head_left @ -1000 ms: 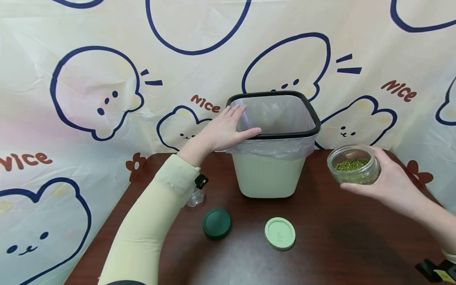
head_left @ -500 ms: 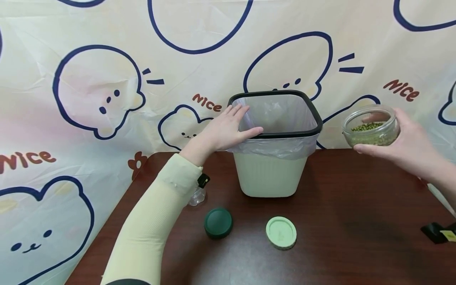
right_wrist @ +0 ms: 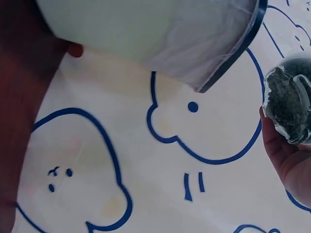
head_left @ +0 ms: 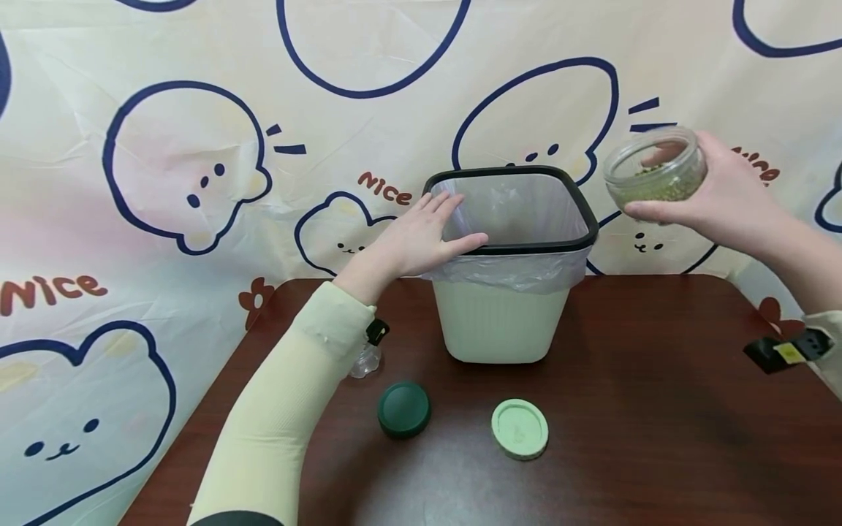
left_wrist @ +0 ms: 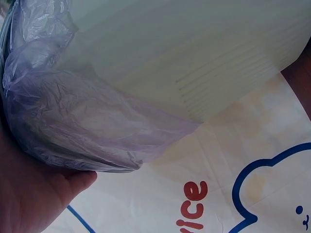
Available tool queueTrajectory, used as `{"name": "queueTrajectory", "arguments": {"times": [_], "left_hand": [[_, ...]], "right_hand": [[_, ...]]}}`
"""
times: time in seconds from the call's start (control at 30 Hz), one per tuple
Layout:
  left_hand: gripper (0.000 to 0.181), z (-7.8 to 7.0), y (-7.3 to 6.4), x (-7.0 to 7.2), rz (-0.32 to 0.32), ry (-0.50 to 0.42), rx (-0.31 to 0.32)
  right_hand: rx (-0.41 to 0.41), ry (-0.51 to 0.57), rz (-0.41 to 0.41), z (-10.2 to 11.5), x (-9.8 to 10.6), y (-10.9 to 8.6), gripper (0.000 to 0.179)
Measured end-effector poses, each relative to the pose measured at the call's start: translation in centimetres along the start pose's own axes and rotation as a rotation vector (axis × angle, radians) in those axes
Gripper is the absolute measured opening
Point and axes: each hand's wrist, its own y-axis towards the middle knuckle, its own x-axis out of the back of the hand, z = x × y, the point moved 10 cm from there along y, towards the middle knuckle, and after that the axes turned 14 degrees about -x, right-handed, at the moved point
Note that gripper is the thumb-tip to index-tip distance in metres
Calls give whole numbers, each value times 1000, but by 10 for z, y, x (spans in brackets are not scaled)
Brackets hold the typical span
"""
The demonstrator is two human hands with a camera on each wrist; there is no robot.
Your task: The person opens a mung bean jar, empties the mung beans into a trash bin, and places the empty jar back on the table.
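My right hand [head_left: 733, 186] grips a clear open glass jar [head_left: 687, 179] of green mung beans, raised off the table to the right of the trash bin [head_left: 500, 325]. The jar's mouth leans toward the bin. In the right wrist view, the jar [right_wrist: 289, 97] shows at the right edge with fingers [right_wrist: 277, 145] under it. My left hand [head_left: 414, 237] lies on the bin's left front rim corner, fingers straight and spread. The pale green bin has a black rim and a translucent liner [head_left: 526, 272] folded over it. The left wrist view shows the liner [left_wrist: 92, 111] by that hand.
On the brown table [head_left: 631, 409], in front of the bin, lie a dark green lid [head_left: 404, 409] and a light green lid [head_left: 520, 429]. A small clear plastic or glass item [head_left: 365, 361] stands partly behind my left forearm. A printed curtain [head_left: 368, 139] hangs behind.
My right hand has lifted the jar, swung it right, then brought it back left and higher near the bin's rim. My left hand has stayed on the rim.
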Motion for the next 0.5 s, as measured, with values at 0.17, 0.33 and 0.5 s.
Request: {"name": "queueTrajectory", "arguments": {"times": [0.17,0.33,0.5], "left_hand": [[88,-1,0,1,-4,1,-2],[87,-1,1,0,-1,1,2],[87,1,0,-1,3,-3,5]], "right_hand": [[30,29,46,22,-8,13,84],[68,34,90,42,-19,23,85],[124,32,140,60,-27,33,86]]}}
